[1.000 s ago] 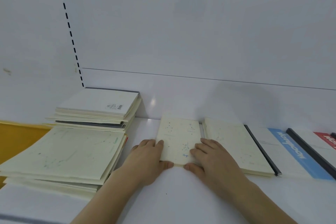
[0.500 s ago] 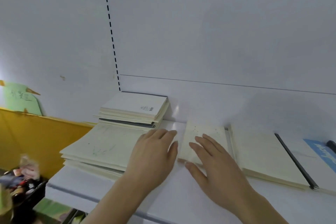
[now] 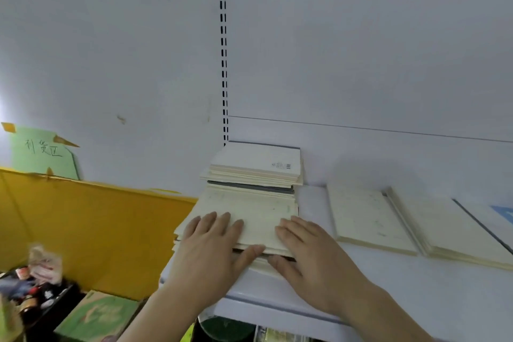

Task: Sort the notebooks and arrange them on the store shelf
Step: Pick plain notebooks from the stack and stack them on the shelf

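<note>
A stack of large cream notebooks lies at the left end of the white shelf. My left hand and my right hand lie with fingers flat on its top. Both thumbs are tucked into a dark gap at its front edge, pinching the upper notebooks. Behind it sits a taller pile of cream and grey notebooks with a barcode on top. To the right a small cream notebook lies flat on the shelf. A larger cream notebook pile lies next to it.
A blue-and-white notebook shows at the right edge. Left of the shelf stands a yellow panel with a green paper sign above it. Below are a bin of small goods and a green carton.
Both hands left the small cream notebook and moved left onto the large front stack, where the thumbs now hook its front edge. The view has swung left.
</note>
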The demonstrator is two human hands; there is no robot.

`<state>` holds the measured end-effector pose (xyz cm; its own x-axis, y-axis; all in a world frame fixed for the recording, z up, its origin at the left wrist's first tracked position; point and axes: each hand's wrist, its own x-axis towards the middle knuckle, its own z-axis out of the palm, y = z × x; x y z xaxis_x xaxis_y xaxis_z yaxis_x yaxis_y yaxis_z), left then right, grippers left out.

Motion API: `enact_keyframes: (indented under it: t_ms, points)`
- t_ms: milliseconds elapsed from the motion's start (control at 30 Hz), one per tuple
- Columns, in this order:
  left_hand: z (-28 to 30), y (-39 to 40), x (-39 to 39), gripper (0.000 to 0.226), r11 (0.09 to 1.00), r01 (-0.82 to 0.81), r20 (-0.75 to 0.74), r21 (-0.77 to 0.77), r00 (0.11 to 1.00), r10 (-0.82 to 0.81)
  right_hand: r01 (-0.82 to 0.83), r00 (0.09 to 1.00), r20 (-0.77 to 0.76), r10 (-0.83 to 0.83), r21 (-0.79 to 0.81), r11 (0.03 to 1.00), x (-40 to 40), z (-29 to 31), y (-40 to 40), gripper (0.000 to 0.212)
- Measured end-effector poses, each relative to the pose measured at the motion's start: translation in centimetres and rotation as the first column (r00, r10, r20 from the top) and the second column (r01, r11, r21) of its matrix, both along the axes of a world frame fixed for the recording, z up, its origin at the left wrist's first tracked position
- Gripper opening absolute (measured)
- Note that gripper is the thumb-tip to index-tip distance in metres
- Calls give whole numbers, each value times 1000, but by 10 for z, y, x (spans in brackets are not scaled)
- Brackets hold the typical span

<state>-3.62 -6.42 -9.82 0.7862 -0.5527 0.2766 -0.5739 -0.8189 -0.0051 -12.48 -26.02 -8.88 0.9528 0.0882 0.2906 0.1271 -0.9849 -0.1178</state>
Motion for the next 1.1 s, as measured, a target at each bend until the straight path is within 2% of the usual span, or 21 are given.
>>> enact_keyframes:
  t_ms: [100, 233, 333, 400, 433, 533, 600, 633, 700, 733, 833, 900, 967, 1000, 1033, 1100]
  points:
    - [-5, 13, 11, 74, 995, 94, 41, -45, 995, -93, 52, 998, 29, -51, -20, 998, -5, -2, 12, 64]
    - [-4, 21, 11, 79, 973, 188, 79, -134, 981, -179, 100, 991, 93, -98, -21, 995, -18, 13, 22, 49]
    - [9, 22, 3, 77, 939, 79, 158, -335, 987, -26, 211, 956, 220, -194, -56, 976, -30, 25, 26, 51]
    - [24, 20, -10, 88, 857, -24, 105, -515, 990, 90, 302, 895, 355, -269, -38, 953, -39, 32, 32, 44]
    - [30, 18, -16, 91, 826, -48, 43, -561, 995, 87, 331, 857, 421, -298, -6, 944, -45, 36, 36, 39]
    - [44, 5, -36, 90, 732, -51, -207, -679, 970, -124, 331, 748, 587, -310, 75, 941, -54, 38, 48, 30]
    - [53, -6, -50, 84, 566, -107, -382, -817, 836, -394, 270, 708, 666, -235, 52, 961, -52, 31, 58, 31]
    - [56, -11, -56, 73, 491, -138, -406, -860, 767, -496, 227, 709, 682, -180, 21, 974, -49, 24, 64, 32]
    - [56, -18, -59, 38, 381, -197, -389, -904, 750, -535, 118, 762, 642, -87, -5, 993, -43, 10, 71, 36]
    - [55, -20, -58, 31, 330, -227, -377, -916, 767, -520, 66, 805, 591, -54, 1, 998, -41, 4, 72, 41]
    - [52, -15, -47, 40, 246, -267, -355, -932, 810, -467, -44, 887, 459, 39, -1, 999, -46, -2, 64, 52]
    - [52, -9, -40, 41, 233, -260, -341, -937, 822, -456, -14, 881, 473, -22, 73, 997, -50, 0, 52, 49]
    - [50, -2, -35, 42, 237, -224, -310, -945, 843, -440, 118, 859, 458, -230, 261, 958, -50, 8, 38, 49]
    - [50, 1, -33, 43, 243, -204, -294, -948, 854, -430, 180, 864, 401, -306, 321, 930, -48, 11, 30, 49]
    - [50, 5, -32, 44, 244, -198, -288, -949, 859, -423, 220, 887, 324, -330, 332, 917, -46, 13, 20, 48]
    - [48, 13, -28, 43, 233, -211, -295, -949, 852, -432, 223, 951, 163, -264, 235, 946, -39, 14, 6, 51]
